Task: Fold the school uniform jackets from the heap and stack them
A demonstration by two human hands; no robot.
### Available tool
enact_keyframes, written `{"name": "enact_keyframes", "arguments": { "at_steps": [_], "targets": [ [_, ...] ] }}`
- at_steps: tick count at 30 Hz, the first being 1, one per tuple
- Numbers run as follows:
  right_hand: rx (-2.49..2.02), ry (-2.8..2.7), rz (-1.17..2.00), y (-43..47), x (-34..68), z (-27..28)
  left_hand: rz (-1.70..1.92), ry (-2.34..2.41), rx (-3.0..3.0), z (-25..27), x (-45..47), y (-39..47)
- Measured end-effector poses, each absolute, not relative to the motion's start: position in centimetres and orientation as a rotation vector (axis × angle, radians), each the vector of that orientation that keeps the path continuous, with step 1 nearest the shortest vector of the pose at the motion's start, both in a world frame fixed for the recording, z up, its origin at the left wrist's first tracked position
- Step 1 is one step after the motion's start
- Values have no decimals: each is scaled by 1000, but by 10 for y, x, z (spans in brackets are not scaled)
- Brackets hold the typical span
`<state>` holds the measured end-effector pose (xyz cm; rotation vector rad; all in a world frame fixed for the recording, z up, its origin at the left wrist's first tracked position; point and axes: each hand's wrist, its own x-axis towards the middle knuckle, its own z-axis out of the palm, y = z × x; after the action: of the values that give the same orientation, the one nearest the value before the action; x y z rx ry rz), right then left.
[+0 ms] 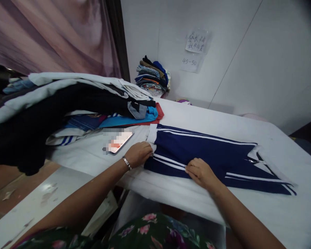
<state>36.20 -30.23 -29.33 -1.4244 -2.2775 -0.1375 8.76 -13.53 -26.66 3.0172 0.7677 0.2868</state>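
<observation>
A navy jacket (pixel 197 143) with white stripes lies flat on the white-covered table, its white collar and a zip at the right end and a white band at the left end. My left hand (pixel 139 154), with a metal bracelet at the wrist, is closed on the jacket's left end by the white band. Further right, my right hand (pixel 200 173) pinches the near striped part, probably a sleeve. The fingertips of both hands are partly hidden against the cloth. A lit phone (pixel 121 142) lies just left of my left hand.
A large heap of clothes (pixel 75 100) covers the table's left side, with a black garment hanging over the edge. A folded stack of clothes (pixel 151 77) stands at the back by the wall. Handwritten paper signs (pixel 196 42) are on the wall. The white table (pixel 248 131) extends rightward.
</observation>
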Motion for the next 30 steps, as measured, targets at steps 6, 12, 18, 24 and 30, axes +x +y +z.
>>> {"name": "enact_keyframes", "arguments": {
  "at_steps": [6, 12, 18, 24, 30],
  "targets": [
    [-1417, -2323, -114, -302, 360, -297, 266, 891, 2954, -265, 86, -137],
    [-1381, -2318, -48, -302, 357, -300, 257, 943, 2892, -264, 89, -133],
    [-1345, -2261, -12, -302, 354, -300, 329, 957, 2607, -253, 90, -108],
    [-1349, -1981, -127, -300, 359, -298, 456, 1280, 2642, -242, 134, -51],
    [-1465, -1846, -214, -297, 374, -301, 294, 1252, 2697, -258, 185, -17]
  ]
}}
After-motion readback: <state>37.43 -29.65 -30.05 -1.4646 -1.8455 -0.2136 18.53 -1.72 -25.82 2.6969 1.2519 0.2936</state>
